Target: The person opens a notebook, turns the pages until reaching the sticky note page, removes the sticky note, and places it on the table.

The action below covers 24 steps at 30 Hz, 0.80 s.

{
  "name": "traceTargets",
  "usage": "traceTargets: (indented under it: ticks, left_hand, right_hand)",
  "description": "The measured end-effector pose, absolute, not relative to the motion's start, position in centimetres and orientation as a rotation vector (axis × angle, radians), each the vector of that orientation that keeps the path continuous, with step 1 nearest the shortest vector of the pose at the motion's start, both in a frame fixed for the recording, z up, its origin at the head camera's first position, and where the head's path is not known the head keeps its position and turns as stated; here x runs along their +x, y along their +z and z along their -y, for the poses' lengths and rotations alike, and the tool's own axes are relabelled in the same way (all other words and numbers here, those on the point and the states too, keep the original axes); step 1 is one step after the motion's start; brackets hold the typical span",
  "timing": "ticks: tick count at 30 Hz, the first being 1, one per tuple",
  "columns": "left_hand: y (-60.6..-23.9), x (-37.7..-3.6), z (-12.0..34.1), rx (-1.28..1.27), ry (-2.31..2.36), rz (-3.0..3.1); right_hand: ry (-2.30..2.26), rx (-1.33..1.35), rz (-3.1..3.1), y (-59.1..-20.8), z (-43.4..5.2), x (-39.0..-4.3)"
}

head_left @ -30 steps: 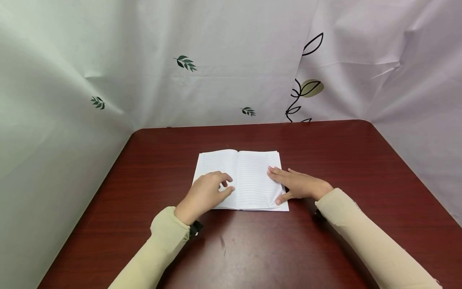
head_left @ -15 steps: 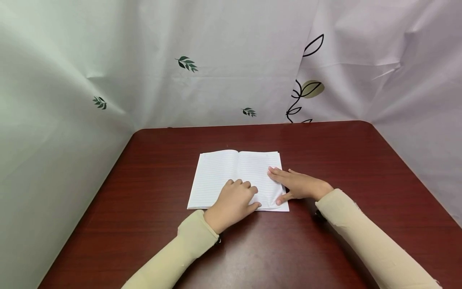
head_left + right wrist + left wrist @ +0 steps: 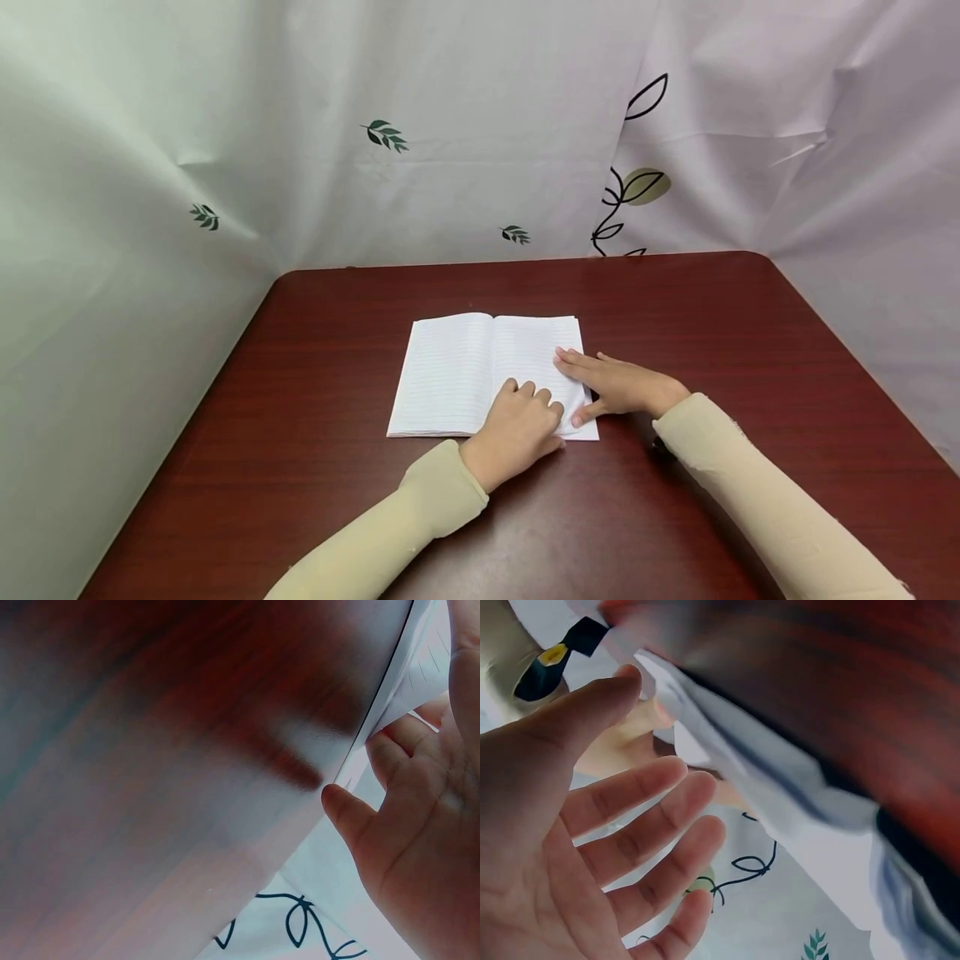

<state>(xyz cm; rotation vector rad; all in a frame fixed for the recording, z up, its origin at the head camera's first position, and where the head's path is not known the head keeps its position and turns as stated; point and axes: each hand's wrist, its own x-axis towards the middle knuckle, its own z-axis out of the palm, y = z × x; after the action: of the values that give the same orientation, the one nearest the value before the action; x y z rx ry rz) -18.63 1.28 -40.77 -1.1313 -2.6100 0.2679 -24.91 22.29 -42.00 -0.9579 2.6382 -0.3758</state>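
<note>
An open lined notebook lies on the dark red table, its right page creased at the near right corner. My right hand rests across that page's right side with fingers extended. In the right wrist view, the right hand's little finger reaches down to the table beside the notebook's edge. Over the right page's near edge hovers my left hand, knuckles up. The left wrist view shows its fingers loosely bent and its thumb apart from them, with nothing between, alongside the page edges.
The dark red wooden table extends around the notebook on all sides. White cloth with leaf prints hangs behind and at both sides of it. A dark strap is on the right wrist.
My left hand has moved right, from over the left page to the right page's near edge, uncovering the left page. The right hand stays in place on the right page.
</note>
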Motion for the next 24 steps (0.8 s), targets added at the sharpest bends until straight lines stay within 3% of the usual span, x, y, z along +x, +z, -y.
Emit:
traceTargets:
  ticks: [24]
  left_hand:
    - [-42.1,-18.9,-1.2,-1.096,0.25,2.487]
  right_hand:
    - [-0.384,-0.908,-2.623,-41.8,-22.2,-24.8]
